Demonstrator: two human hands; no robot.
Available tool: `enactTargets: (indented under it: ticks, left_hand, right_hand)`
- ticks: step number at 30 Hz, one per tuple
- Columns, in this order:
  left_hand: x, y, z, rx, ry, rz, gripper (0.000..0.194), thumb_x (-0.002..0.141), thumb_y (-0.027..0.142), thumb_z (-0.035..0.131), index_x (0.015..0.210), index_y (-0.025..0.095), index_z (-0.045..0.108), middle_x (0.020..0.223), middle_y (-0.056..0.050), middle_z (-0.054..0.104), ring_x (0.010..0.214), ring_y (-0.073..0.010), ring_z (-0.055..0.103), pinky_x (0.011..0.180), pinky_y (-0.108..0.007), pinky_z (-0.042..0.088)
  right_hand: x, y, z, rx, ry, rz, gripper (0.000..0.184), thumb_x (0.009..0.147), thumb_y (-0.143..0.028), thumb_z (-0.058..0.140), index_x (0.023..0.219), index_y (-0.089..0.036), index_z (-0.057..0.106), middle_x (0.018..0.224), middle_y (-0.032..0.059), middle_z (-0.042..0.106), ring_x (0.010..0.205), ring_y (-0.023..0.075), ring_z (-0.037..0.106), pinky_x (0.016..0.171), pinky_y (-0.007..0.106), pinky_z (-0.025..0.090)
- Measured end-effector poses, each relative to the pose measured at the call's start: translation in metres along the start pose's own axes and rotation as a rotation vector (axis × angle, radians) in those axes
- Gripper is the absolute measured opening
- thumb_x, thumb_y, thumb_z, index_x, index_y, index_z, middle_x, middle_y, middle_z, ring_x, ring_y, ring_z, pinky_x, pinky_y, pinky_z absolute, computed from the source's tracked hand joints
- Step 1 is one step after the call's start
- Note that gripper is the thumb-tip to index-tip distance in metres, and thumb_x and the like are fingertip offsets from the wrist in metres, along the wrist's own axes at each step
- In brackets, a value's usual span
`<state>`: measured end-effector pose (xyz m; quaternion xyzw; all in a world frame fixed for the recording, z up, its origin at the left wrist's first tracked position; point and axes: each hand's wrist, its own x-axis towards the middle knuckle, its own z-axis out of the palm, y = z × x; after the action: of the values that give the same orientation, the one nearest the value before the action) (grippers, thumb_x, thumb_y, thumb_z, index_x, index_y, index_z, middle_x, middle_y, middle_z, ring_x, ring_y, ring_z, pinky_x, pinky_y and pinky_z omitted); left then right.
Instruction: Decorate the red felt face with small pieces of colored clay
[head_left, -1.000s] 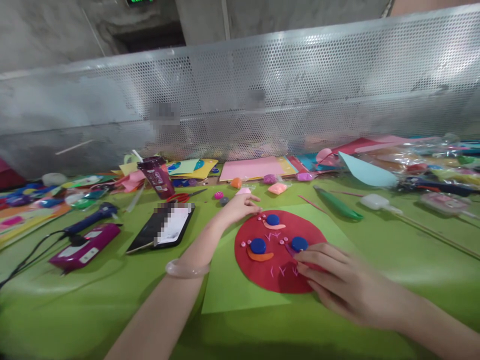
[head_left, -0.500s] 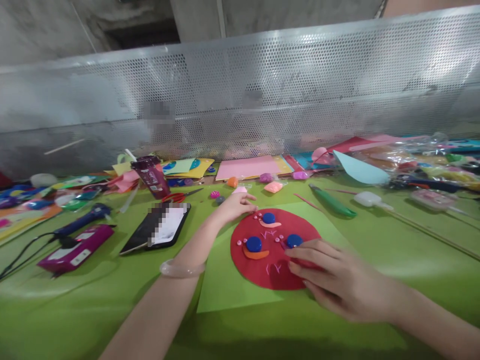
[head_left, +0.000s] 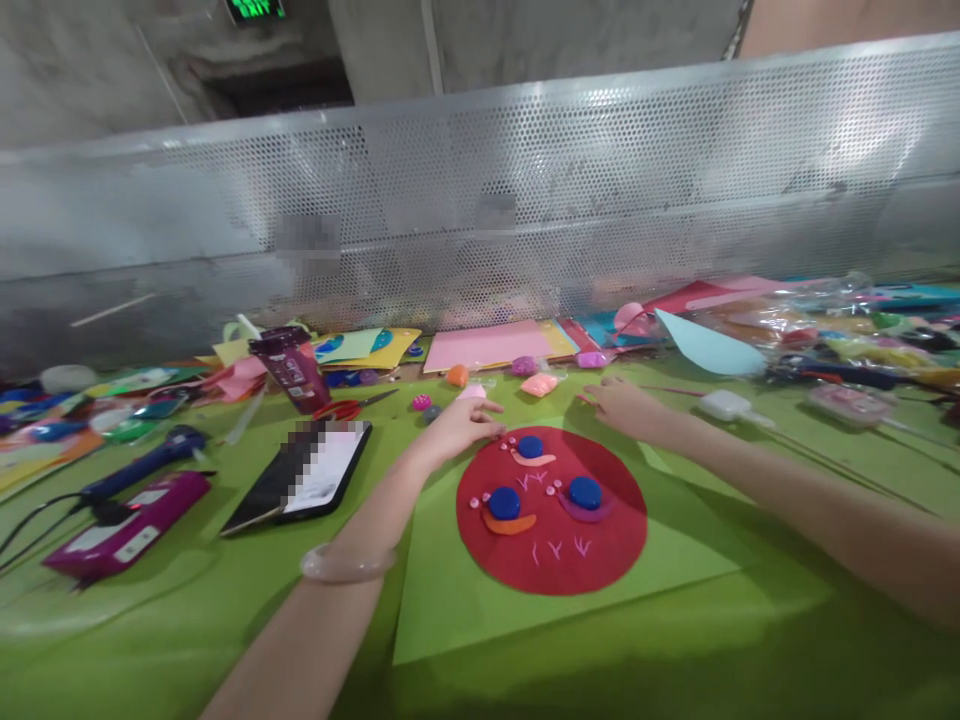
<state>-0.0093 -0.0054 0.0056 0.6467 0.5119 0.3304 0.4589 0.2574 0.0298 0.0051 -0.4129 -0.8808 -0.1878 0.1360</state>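
Observation:
A red paper disc lies on a light green paper sheet. On it sit blue round caps with curved clay strips below them, small pink balls and thin pink branching marks. My left hand rests at the disc's upper left edge, fingers apart, with nothing visible in them. Past the disc's upper right edge, my right hand has its fingers closed at a thin pink strip; only the strip's tip shows, the rest being hidden under the hand.
Left of me lie a phone, scissors, a purple power strip and a glue gun. A dark cup stands behind them. Soft clay packets and coloured papers line the back, before a perforated metal panel.
My right hand has moved from the disc's right side up and away to the pink strip, uncovering the right blue cap, its purple strip and another pink mark. My left hand has stayed in place.

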Motion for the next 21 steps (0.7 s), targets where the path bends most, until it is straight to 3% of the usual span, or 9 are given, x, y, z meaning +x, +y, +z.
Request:
enactTargets:
  ticks: [3, 6, 10, 12, 14, 17, 21]
  left_hand:
    - [0.002, -0.002, 0.000, 0.000, -0.008, -0.002, 0.029, 0.070, 0.014, 0.064, 0.098, 0.013, 0.058, 0.074, -0.004, 0.067, 0.076, -0.0174, 0.064, 0.076, -0.031, 0.047]
    - [0.006, -0.008, 0.000, -0.006, 0.004, 0.036, 0.036, 0.071, 0.016, 0.064, 0.106, 0.013, 0.054, 0.072, -0.002, 0.065, 0.074, -0.0175, 0.064, 0.072, -0.031, 0.048]
    - [0.010, -0.014, 0.001, -0.014, 0.028, 0.057, 0.044, 0.071, 0.018, 0.065, 0.112, 0.013, 0.050, 0.067, 0.001, 0.062, 0.068, -0.0165, 0.063, 0.069, -0.030, 0.047]
    - [0.010, -0.013, 0.002, 0.002, 0.032, 0.052, 0.042, 0.071, 0.019, 0.065, 0.110, 0.013, 0.051, 0.068, 0.001, 0.062, 0.068, -0.0163, 0.063, 0.068, -0.030, 0.047]
    - [0.008, -0.010, 0.002, 0.033, 0.031, 0.042, 0.039, 0.071, 0.019, 0.065, 0.107, 0.014, 0.053, 0.068, 0.001, 0.062, 0.068, -0.0165, 0.062, 0.068, -0.030, 0.047]
    - [0.007, -0.008, 0.002, 0.059, 0.035, 0.027, 0.038, 0.070, 0.019, 0.065, 0.106, 0.013, 0.053, 0.070, 0.000, 0.063, 0.069, -0.0171, 0.063, 0.070, -0.031, 0.047]
    - [0.006, -0.009, 0.001, 0.061, 0.046, 0.052, 0.040, 0.072, 0.017, 0.063, 0.110, 0.012, 0.051, 0.073, -0.001, 0.064, 0.069, -0.0164, 0.063, 0.072, -0.032, 0.048]
  right_hand:
    - [0.003, 0.007, 0.008, -0.010, -0.116, 0.074, 0.023, 0.089, -0.031, 0.051, 0.102, -0.013, 0.058, 0.095, 0.0037, 0.061, 0.080, 0.0144, 0.060, 0.071, 0.034, 0.051]
    - [-0.003, 0.020, -0.001, -0.018, -0.166, 0.143, 0.032, 0.094, -0.034, 0.038, 0.110, -0.013, 0.055, 0.100, 0.0041, 0.059, 0.087, 0.0169, 0.060, 0.075, 0.034, 0.050]
    - [-0.011, 0.044, -0.014, -0.057, -0.218, 0.281, 0.029, 0.089, -0.032, 0.050, 0.113, -0.014, 0.053, 0.110, 0.0084, 0.057, 0.094, 0.0189, 0.057, 0.080, 0.040, 0.049]
    - [-0.012, 0.052, -0.014, -0.049, -0.283, 0.325, 0.030, 0.094, -0.033, 0.039, 0.108, -0.012, 0.056, 0.107, 0.0059, 0.057, 0.094, 0.0193, 0.058, 0.079, 0.037, 0.048]
    - [-0.012, 0.054, -0.012, -0.032, -0.345, 0.354, 0.033, 0.095, -0.033, 0.035, 0.107, -0.012, 0.057, 0.105, 0.0046, 0.058, 0.093, 0.0191, 0.059, 0.078, 0.036, 0.049]
    - [-0.012, 0.050, -0.011, -0.016, -0.399, 0.384, 0.028, 0.090, -0.033, 0.049, 0.110, -0.013, 0.055, 0.108, 0.0068, 0.058, 0.091, 0.0183, 0.058, 0.077, 0.037, 0.050]
    - [-0.011, 0.043, -0.013, -0.003, -0.370, 0.408, 0.028, 0.090, -0.033, 0.049, 0.108, -0.013, 0.056, 0.107, 0.0069, 0.058, 0.091, 0.0181, 0.058, 0.077, 0.037, 0.050]
